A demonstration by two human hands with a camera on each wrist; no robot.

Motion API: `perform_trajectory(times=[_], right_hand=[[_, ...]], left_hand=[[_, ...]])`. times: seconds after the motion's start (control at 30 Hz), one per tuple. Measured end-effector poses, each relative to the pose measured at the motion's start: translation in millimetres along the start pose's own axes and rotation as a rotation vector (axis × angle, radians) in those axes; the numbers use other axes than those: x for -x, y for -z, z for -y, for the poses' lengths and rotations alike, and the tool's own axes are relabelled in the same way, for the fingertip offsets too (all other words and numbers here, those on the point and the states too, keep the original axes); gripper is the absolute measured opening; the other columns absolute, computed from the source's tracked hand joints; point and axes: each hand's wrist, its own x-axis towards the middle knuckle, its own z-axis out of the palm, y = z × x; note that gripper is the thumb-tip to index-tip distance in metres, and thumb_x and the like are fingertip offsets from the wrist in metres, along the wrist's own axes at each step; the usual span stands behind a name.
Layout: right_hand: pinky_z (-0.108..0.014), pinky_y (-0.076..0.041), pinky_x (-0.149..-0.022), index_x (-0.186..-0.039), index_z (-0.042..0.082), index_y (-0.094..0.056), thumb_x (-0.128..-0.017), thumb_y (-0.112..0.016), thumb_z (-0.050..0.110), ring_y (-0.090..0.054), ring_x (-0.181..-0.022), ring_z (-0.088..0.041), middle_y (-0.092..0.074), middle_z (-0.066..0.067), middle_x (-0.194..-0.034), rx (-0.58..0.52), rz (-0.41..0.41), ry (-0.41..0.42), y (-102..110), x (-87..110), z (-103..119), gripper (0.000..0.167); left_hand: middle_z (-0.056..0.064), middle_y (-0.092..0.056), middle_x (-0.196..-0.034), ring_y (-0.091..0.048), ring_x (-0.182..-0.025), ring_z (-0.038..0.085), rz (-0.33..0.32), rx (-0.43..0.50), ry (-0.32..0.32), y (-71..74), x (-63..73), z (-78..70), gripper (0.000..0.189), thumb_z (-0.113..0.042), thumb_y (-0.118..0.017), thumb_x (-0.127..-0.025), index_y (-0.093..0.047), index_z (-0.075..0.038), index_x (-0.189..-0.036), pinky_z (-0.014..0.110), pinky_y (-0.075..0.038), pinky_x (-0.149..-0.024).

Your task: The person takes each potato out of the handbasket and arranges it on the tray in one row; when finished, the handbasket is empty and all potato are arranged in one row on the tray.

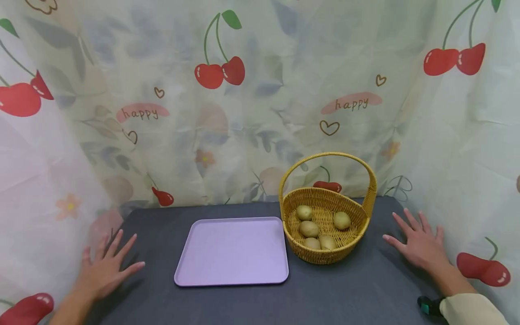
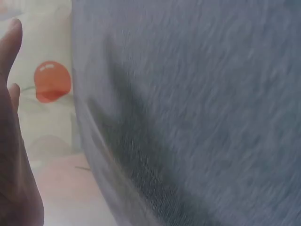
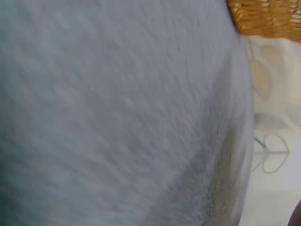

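My left hand (image 1: 103,271) is spread over the left side of the table with its fingers straight and nothing in it. In the left wrist view part of that hand (image 2: 16,155) shows at the left edge, above its shadow. Over on the right, my right hand (image 1: 422,246) has its fingers fanned out, also holding nothing; it is nearest to a wicker basket (image 1: 325,258) with a tall handle. Several potatoes (image 1: 308,229) lie inside the basket. A shallow lilac tray (image 1: 233,253) lies flat to the left of the basket, with nothing on it.
A dark grey cloth covers the table (image 1: 227,307). Behind it and on both sides hangs a pale curtain (image 1: 260,113) printed with cherries, close to both hands. The basket's handle (image 1: 329,154) rises in front of the back curtain. A dark band (image 1: 428,306) is on the right wrist.
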Motion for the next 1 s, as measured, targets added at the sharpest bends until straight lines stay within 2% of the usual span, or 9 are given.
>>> perform_trajectory(times=[0.13, 0.27, 0.47, 0.57, 0.7, 0.77, 0.83, 0.93, 1.0], right_hand=[[-0.076, 0.007, -0.097, -0.156, 0.015, -0.020, -0.092, -0.053, 0.058, 0.003, -0.142, -0.047, -0.012, -0.024, -0.158, -0.065, -0.086, -0.003, 2.1, 8.2, 5.7, 0.084], [-0.076, -0.001, -0.099, -0.156, 0.014, -0.021, -0.094, -0.056, 0.048, -0.002, -0.142, -0.047, -0.013, -0.025, -0.158, -0.170, -0.166, 0.020, 8.5, 14.1, 17.8, 0.079], [-0.070, -0.011, -0.104, -0.151, 0.005, -0.033, -0.096, -0.062, 0.031, -0.016, -0.140, -0.049, -0.022, -0.026, -0.155, -0.357, -0.270, 0.045, 20.9, 21.7, 52.0, 0.067], [-0.069, -0.027, -0.098, -0.146, 0.004, -0.041, -0.094, -0.065, 0.025, -0.035, -0.129, -0.048, -0.034, -0.025, -0.150, -0.404, -0.326, 0.051, 27.5, 23.6, 71.7, 0.061], [-0.033, -0.046, -0.090, -0.141, 0.007, -0.049, -0.092, -0.068, 0.021, -0.054, -0.109, -0.037, -0.046, -0.019, -0.143, -0.419, -0.390, 0.077, 37.3, 20.1, 91.9, 0.055], [-0.015, -0.042, -0.084, -0.140, 0.008, -0.051, -0.091, -0.069, 0.018, -0.058, -0.103, -0.027, -0.050, -0.016, -0.140, -0.437, -0.415, 0.105, 42.4, 16.6, 99.7, 0.053], [-0.005, -0.036, -0.080, -0.137, 0.008, -0.055, -0.090, -0.070, 0.014, -0.059, -0.098, -0.013, -0.054, -0.013, -0.136, -0.463, -0.441, 0.137, 46.7, 12.0, 106.9, 0.050], [-0.004, -0.038, -0.079, -0.131, 0.007, -0.060, -0.088, -0.071, 0.007, -0.057, -0.092, 0.002, -0.061, -0.012, -0.127, -0.520, -0.475, 0.193, 52.7, 3.3, 115.9, 0.044], [-0.005, -0.040, -0.078, -0.127, 0.007, -0.063, -0.087, -0.071, 0.003, -0.056, -0.089, 0.008, -0.064, -0.011, -0.120, -0.558, -0.490, 0.213, 55.4, -3.0, 120.5, 0.041]], left_hand=[[0.022, -0.002, -0.160, 0.011, -0.140, 0.050, -0.017, 0.060, 0.005, -1.5, 1.6, -9.9, 0.087, -0.062, -0.052, -0.090, -0.011, -0.024, -0.157, 0.073, 0.012, -0.098], [0.022, -0.008, -0.159, 0.002, -0.141, 0.049, -0.101, 0.137, -0.038, -1.3, 2.4, -20.0, 0.085, -0.055, -0.058, -0.091, -0.016, -0.024, -0.157, 0.070, 0.008, -0.103], [0.025, -0.019, -0.156, -0.021, -0.135, 0.054, -0.191, 0.302, -0.106, 1.6, 5.5, -36.5, 0.076, -0.038, -0.063, -0.093, -0.023, -0.024, -0.156, 0.073, -0.020, -0.095], [0.023, -0.022, -0.156, -0.029, -0.129, 0.056, -0.212, 0.394, -0.119, 5.1, 8.3, -45.5, 0.073, -0.031, -0.063, -0.094, -0.024, -0.025, -0.156, 0.072, -0.025, -0.090], [0.021, -0.026, -0.154, -0.029, -0.131, 0.052, -0.255, 0.473, -0.137, 10.3, 11.4, -54.6, 0.069, -0.025, -0.062, -0.095, -0.027, -0.022, -0.155, 0.071, -0.022, -0.096], [0.020, -0.030, -0.153, -0.028, -0.134, 0.047, -0.277, 0.502, -0.146, 12.5, 13.5, -58.7, 0.066, -0.022, -0.061, -0.096, -0.030, -0.021, -0.154, 0.062, -0.018, -0.106], [0.018, -0.033, -0.152, -0.028, -0.138, 0.033, -0.302, 0.526, -0.156, 14.8, 14.9, -63.0, 0.066, -0.019, -0.061, -0.096, -0.031, -0.021, -0.154, 0.042, -0.015, -0.113], [0.013, -0.037, -0.151, -0.034, -0.133, 0.011, -0.333, 0.583, -0.182, 17.9, 14.4, -71.9, 0.066, -0.012, -0.061, -0.095, -0.031, -0.021, -0.153, 0.015, -0.019, -0.104], [0.010, -0.039, -0.150, -0.037, -0.126, 0.000, -0.342, 0.630, -0.198, 19.6, 12.8, -78.6, 0.066, -0.008, -0.060, -0.095, -0.031, -0.020, -0.154, 0.009, -0.024, -0.096]])
